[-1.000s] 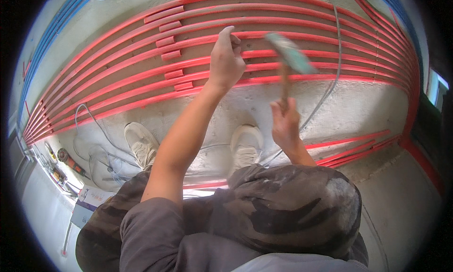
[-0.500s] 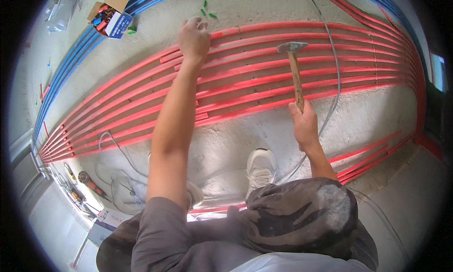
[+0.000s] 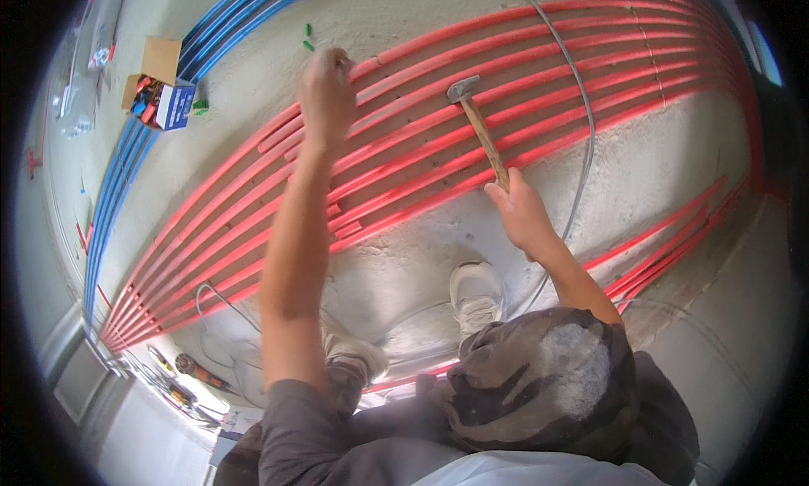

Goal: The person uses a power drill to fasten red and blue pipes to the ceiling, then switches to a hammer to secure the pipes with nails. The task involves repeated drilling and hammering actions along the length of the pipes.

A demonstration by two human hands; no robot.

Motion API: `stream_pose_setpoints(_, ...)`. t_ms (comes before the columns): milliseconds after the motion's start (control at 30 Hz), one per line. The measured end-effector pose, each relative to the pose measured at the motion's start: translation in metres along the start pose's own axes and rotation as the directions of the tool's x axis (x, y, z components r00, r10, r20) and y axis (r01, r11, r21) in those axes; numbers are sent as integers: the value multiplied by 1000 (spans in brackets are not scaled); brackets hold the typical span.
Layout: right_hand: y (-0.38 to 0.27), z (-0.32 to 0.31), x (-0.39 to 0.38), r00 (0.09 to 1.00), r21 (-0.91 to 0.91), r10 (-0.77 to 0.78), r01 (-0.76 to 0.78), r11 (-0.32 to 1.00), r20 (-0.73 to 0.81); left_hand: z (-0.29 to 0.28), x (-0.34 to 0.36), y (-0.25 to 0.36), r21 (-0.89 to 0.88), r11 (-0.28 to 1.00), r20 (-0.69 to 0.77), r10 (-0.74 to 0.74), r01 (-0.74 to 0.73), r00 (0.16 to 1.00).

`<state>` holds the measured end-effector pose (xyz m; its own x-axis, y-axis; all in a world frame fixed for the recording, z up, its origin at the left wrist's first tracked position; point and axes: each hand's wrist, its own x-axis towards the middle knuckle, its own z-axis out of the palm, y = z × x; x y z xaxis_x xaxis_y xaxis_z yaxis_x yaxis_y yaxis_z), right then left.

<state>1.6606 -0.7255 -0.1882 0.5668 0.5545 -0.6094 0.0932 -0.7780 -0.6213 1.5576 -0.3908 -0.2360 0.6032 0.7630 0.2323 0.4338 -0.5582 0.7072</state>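
My right hand (image 3: 522, 215) is wrapped round the lower end of a hammer's wooden handle. The hammer (image 3: 484, 141) points away from me, its metal head over the red pipes (image 3: 421, 120). My left hand (image 3: 327, 103) reaches to the farthest red pipes with its fingers curled. Whatever those fingers hold, if anything, is hidden. Beneath my left wrist and forearm, several red pipes show ends or joints at staggered places. Just beyond the left hand, small green pieces (image 3: 308, 45) lie on the concrete floor.
An open carton (image 3: 173, 105) of small red and blue parts stands at the far left by blue pipes (image 3: 118, 178). A grey cable (image 3: 581, 107) crosses the red pipes on the right. A power tool (image 3: 198, 370) lies lower left. More red pipes (image 3: 666, 242) lie at right.
The whole view has shifted and turned, so the pipes slope more. The hammer now tilts further left, still in my right hand. My left hand stays by the far red pipes.
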Motion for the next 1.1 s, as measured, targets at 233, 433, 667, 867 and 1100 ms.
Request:
stream_pose_setpoints(233,-2,4,-7,999,-64,18,-16,998,34,22,-82,39,-102,993,34,59,-56,998)
stream_pose_setpoints(433,8,6,-5,999,-52,-30,29,998,-20,29,-88,40,-42,994,104,105,-101,989)
stream_pose_setpoints(667,2,2,-13,998,19,-58,59,998,-19,32,-75,46,129,983,260,93,-130,961)
stream_pose_setpoints(867,-4,9,-23,980,27,-197,198,980,-32,32,-68,41,109,984,342,93,-138,935)
stream_pose_setpoints(1100,-19,15,-17,980,-101,-189,194,976,57,30,-74,21,-43,987,281,161,-155,946)
